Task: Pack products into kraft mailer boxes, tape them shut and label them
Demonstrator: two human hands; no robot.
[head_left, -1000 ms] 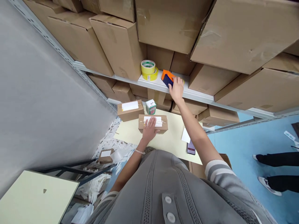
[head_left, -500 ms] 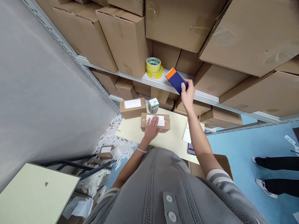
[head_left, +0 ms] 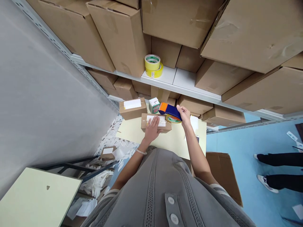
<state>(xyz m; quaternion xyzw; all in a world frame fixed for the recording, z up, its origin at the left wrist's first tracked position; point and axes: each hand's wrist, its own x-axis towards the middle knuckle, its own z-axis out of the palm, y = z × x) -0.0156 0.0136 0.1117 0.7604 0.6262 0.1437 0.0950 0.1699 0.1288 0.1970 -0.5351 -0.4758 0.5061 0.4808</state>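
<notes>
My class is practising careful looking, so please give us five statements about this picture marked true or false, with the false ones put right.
1. The left hand rests on a labelled cardboard box. True.
2. A pale bracelet circles the right wrist. False: the bracelet is on the left one.
3. The right hand holds an orange and blue tape dispenser. True.
4. Two yellow tape rolls are stacked on the shelf. True.
5. The small green and white box stands on that shelf. False: that box stands on the pale table below.
</notes>
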